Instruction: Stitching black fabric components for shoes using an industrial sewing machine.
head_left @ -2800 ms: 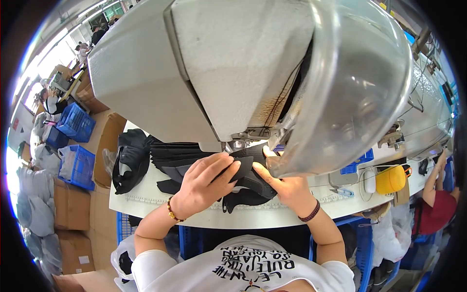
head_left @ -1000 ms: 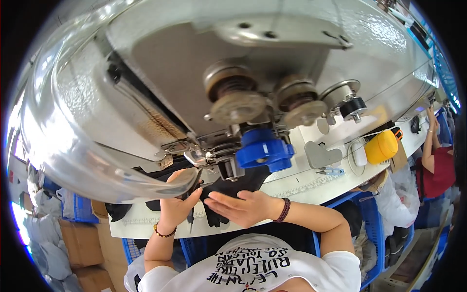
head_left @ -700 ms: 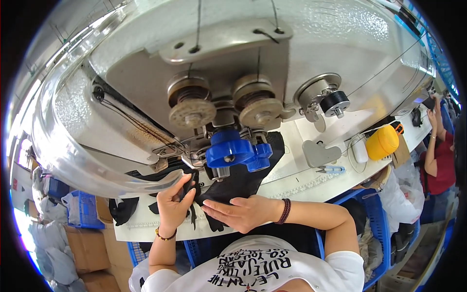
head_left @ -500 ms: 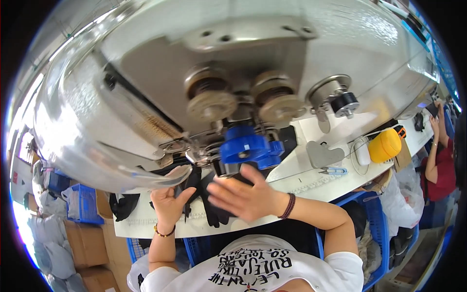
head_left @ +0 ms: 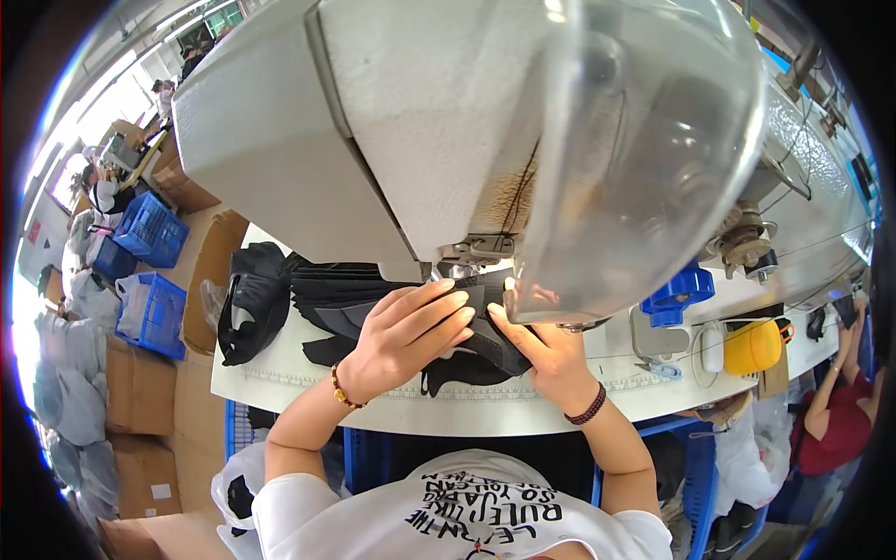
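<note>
While both hands press flat, the black fabric piece point(head_left: 467, 327) lies under the spread fingers point(head_left: 439, 313).

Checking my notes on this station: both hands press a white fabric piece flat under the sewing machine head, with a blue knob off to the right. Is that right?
Not quite: the fabric is black, not white, as the head view shows. Both the left hand and right hand do press it flat under the sewing machine, with the blue knob to the right.
</note>
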A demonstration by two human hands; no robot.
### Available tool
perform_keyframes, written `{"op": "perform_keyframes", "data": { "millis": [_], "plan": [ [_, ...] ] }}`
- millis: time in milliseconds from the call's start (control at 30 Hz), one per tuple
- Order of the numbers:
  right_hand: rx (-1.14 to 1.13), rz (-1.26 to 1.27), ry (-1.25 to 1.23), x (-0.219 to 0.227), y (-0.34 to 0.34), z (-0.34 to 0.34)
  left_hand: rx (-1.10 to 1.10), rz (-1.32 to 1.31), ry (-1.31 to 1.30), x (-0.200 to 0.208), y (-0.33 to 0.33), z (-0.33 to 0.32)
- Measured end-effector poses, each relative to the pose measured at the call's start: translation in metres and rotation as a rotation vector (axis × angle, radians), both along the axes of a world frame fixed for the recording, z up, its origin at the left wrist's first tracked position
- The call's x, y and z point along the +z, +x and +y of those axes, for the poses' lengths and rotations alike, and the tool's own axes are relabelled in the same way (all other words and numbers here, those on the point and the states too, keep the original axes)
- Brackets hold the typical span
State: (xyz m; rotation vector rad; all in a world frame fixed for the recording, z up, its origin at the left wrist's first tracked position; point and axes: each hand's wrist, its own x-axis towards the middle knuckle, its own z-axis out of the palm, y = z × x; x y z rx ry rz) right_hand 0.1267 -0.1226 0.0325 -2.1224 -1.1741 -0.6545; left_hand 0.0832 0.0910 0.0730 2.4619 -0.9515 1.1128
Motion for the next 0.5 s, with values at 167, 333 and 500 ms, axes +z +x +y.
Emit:
{"op": "perform_keyframes", "data": {
  "millis": [167,333,500],
  "plan": [
    [-0.016,-0.018,-0.008,-0.0026,-0.0002,-0.0013,0.009,0.005,0.032,-0.0015,0.0067,-0.0021],
    [-0.032,-0.035,-0.001,-0.0017,-0.0009,-0.0008,0.037,-0.009,0.013,-0.0035,0.0077,-0.0036],
    [-0.033,-0.009,-0.027,0.002,-0.0019,-0.0016,0.048,0.013,0.018,-0.0018,0.0076,-0.0046]
  ]
}}
